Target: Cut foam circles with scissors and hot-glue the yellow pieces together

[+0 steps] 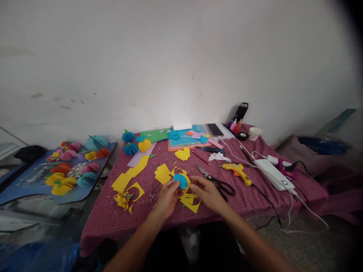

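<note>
Pinching the blue disc [182,181] at lower centre, left hand [168,197] is possibly risking creases through overpressure; right hand [208,192] is grasping yellow piece [188,183].

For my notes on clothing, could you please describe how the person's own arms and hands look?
The left hand and right hand are bare, without gloves. The left forearm and right forearm show no sleeve, watch or bracelet. Dark clothing appears between them.

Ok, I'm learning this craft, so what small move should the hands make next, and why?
Probably line up the blue circle with the yellow piece behind it: the left hand holds the circle, and yellow shows past its edge near the right hand.
</note>
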A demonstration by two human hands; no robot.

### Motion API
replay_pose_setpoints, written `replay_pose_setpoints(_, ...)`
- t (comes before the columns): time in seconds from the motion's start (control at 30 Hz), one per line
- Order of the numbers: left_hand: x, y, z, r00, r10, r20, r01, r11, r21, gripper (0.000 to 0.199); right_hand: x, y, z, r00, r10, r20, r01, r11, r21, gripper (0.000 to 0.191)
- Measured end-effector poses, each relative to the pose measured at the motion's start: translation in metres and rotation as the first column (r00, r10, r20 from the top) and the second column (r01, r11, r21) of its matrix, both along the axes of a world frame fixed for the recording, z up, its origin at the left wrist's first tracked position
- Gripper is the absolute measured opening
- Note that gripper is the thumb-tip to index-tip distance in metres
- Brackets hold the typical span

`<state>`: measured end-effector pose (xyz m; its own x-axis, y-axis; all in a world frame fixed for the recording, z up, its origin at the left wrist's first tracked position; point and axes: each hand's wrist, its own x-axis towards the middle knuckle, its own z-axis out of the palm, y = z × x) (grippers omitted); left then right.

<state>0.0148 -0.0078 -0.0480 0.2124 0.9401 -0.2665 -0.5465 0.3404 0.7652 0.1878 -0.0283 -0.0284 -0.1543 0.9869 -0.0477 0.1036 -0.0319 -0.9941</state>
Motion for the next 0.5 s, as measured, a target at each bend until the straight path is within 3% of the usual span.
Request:
replay_pose_setpoints(0.07, -0.001, -0.003, -0.002, 1.0, -0.021, -0.003, 0.021, 1.0, 0.009, 0.025, -0.012, 0.006, -0.004, 1.0, -0.006, 0.009, 0.007, 0.998, -0.059, 0.03)
replay_pose_setpoints(0.17, -0.011, -0.003, -0.005, 0.999, 0.014, -0.032, -0.013, 1.0, 0.023, 0.025, -0.015, 0.021, -0.008, 0.997, -0.046, 0.058, 0.048, 0.998, -0.049, 0.031)
replay_pose_setpoints(0.33, -0.037, 0.007, -0.002, 0.968, 0.248, -0.021, -0.246, 0.965, 0.09, 0.027, 0.001, 0.077, 0.002, 0.985, -0.112, 0.128, 0.109, 0.994, 0.029, 0.03)
replay_pose_setpoints(0.43, -0.044, 0.006, 0.002, 0.973, 0.231, 0.002, -0.231, 0.972, 0.053, 0.03, -0.002, 0.098, 0.009, 0.982, -0.104, 0.155, 0.095, 0.994, 0.062, 0.029)
replay_pose_setpoints(0.5, -0.042, 0.003, 0.002, 0.983, 0.182, 0.015, -0.183, 0.983, 0.034, 0.036, -0.014, 0.093, 0.007, 0.982, -0.064, 0.175, 0.053, 0.996, 0.067, 0.028)
